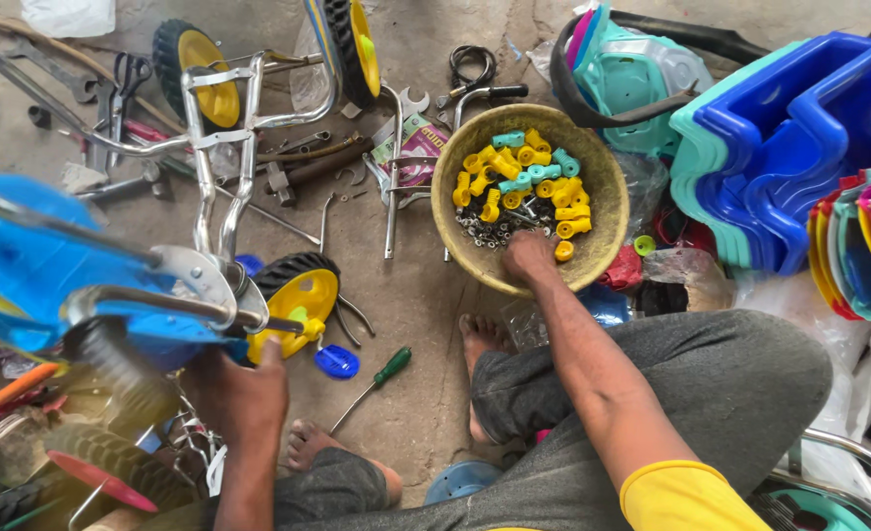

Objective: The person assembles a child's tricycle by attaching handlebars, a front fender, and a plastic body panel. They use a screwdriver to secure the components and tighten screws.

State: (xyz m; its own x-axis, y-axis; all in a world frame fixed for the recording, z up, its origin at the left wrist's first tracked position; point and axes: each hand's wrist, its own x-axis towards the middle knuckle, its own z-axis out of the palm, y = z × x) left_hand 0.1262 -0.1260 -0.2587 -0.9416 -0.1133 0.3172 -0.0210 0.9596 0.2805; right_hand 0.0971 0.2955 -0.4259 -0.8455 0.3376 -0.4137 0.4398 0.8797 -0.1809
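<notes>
My right hand (528,257) reaches into a round tan bowl (608,187) and rests on small metal nuts and washers (494,228) beside several yellow and teal plastic caps (524,177); its fingers are curled, and what they grip is hidden. My left hand (239,388) holds the axle end of a blue tricycle frame (52,265) at a yellow wheel with a black tyre (298,293). The frame's chrome tubes (219,147) run away from me toward another yellow wheel (200,74).
A green-handled screwdriver (375,382) and a blue cap (337,362) lie on the concrete floor by my bare feet. Spanners, scissors and pliers lie at the back. Stacked blue and teal plastic seats (789,147) stand at right. Tyres and parts crowd the lower left.
</notes>
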